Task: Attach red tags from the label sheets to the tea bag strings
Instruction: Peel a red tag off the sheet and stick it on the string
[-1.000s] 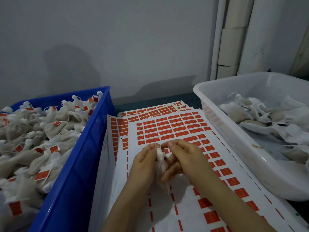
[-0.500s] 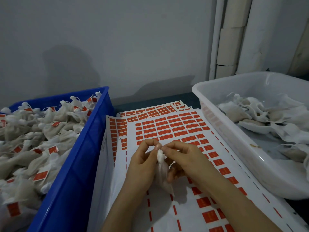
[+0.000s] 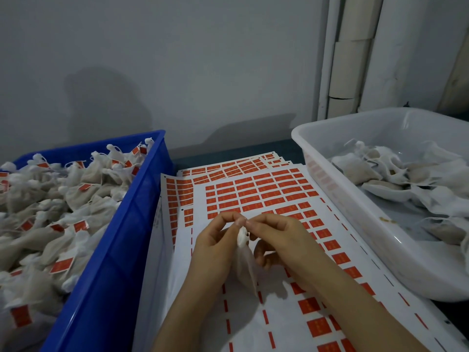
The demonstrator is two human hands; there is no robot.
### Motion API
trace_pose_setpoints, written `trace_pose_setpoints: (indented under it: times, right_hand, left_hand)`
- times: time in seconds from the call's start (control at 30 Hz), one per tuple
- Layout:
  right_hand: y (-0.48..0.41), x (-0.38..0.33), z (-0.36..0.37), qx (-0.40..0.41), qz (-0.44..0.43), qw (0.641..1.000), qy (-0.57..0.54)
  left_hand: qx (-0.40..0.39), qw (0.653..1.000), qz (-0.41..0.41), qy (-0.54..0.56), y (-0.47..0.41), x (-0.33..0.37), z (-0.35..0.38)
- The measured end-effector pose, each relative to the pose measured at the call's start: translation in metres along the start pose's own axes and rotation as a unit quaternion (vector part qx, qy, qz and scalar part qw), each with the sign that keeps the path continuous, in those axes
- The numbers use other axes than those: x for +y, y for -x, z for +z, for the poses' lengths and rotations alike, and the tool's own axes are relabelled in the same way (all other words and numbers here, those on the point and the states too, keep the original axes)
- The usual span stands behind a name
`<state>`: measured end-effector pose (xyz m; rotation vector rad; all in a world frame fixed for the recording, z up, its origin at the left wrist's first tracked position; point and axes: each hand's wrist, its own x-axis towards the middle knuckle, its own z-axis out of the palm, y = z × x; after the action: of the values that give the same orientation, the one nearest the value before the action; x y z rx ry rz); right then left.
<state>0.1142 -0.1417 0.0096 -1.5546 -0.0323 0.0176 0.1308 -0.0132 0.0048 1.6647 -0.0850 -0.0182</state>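
A white tea bag (image 3: 245, 260) hangs between my two hands above the label sheets (image 3: 256, 191). My left hand (image 3: 215, 250) pinches the gathered top of the bag with thumb and forefinger. My right hand (image 3: 281, 240) meets it fingertip to fingertip at the bag's top, where the thin string is too small to make out. The sheets are white with rows of red tags, and many slots near me are peeled bare. No red tag is visible in either hand.
A blue crate (image 3: 119, 250) at the left holds several tea bags with red tags. A white tub (image 3: 360, 224) at the right holds several untagged tea bags. A grey wall and a pipe stand behind.
Both hands have lifted slightly with the tea bag, and the fingertips of both have closed together at its top. The bag now hangs lower and straighter beneath them.
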Motion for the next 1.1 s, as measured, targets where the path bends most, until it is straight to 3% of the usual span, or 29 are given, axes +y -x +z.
trace_pose_setpoints:
  times: [0.23, 0.4, 0.63, 0.8, 1.0, 1.1]
  right_hand:
    - [-0.0064, 0.0019, -0.0013, 0.08, 0.03, 0.996, -0.012]
    - [-0.004, 0.001, 0.0018, 0.031, 0.008, 0.999, 0.019]
    - [-0.0045, 0.001, -0.0043, 0.058, -0.012, 0.998, -0.036]
    - [-0.0033, 0.0027, 0.0, 0.041, -0.026, 0.999, 0.002]
    - [-0.0044, 0.0012, -0.0005, 0.061, 0.026, 0.994, -0.091]
    - [-0.0052, -0.0003, 0.0001, 0.077, 0.058, 0.984, -0.153]
  left_hand:
    - [0.013, 1.0, -0.015, -0.018, -0.0012, -0.0037, 0.0024]
    - [0.019, 0.999, -0.016, -0.02, -0.0011, -0.0025, 0.0014]
    - [0.004, 0.999, -0.051, 0.013, -0.0009, -0.0012, 0.003]
    - [-0.024, 0.998, -0.042, 0.034, 0.0012, -0.0025, 0.0012]
    - [-0.049, 0.992, -0.077, 0.084, -0.0033, -0.001, 0.0071]
    - [-0.039, 0.997, -0.025, 0.055, -0.0022, -0.0026, 0.0077]
